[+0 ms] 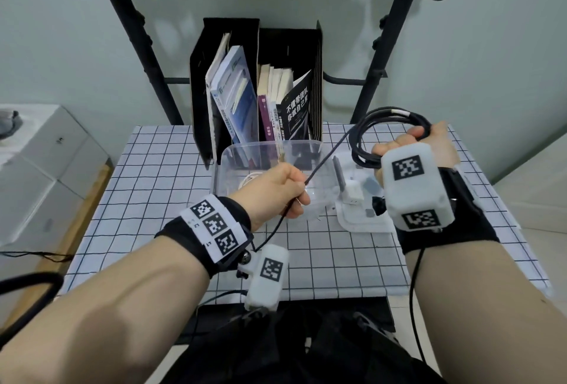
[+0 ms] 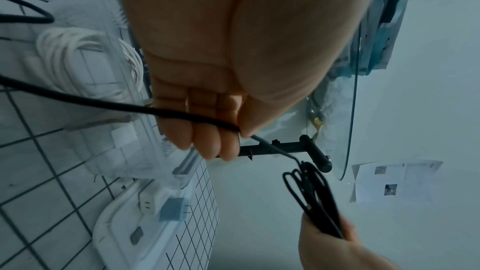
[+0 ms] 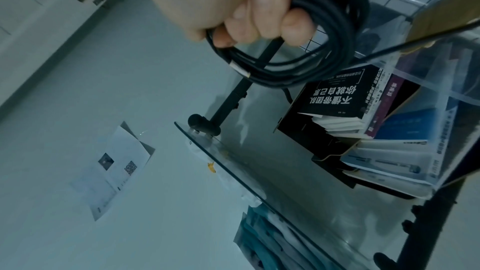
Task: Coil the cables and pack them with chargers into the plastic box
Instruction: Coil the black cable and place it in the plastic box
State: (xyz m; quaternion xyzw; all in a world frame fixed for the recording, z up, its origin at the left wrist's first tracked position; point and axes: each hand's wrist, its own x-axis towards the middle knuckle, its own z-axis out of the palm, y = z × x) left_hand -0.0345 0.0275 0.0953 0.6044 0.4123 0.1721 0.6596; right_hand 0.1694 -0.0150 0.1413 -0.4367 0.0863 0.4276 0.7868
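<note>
- Coiling the black cable [image 1: 326,159] is the step in hand, and it looks partly done: several loops hang gathered in the right hand [image 1: 420,141], raised above the far right of the checked tablecloth [image 1: 147,169], while a straight run stretches down and left to the left hand [image 1: 280,189].
- Doing it well, I judge, means letting the left hand feed the run with light tension, so each new loop matches the size of those already gathered and lies flat against them without twisting.
- Loose tail beyond the left hand drops toward the near edge of the table; it could snag on the wrist camera there, so it wants guiding clear.
- Right fingers [image 3: 262,22] are clenched round the bundle of loops, thumb and fingertips closing over all the strands; a pale band marks one strand near the grip.
- Left fingers [image 2: 205,134] are curled, with the cable passing across them and pinched under the thumb, firmly enough to keep the run taut.
- Clear plastic box [image 1: 225,175] stands open in the middle of the table, just beyond the left hand, and a coiled white cable [image 2: 78,59] already lies inside it.
- Right of the box, a white lid [image 1: 362,224] lies flat on the cloth, carrying a white charger [image 1: 352,195] and a grey charger [image 2: 172,209] side by side, not yet packed.
- Bringing the finished coil across to the box should be a short move left and down.
</note>
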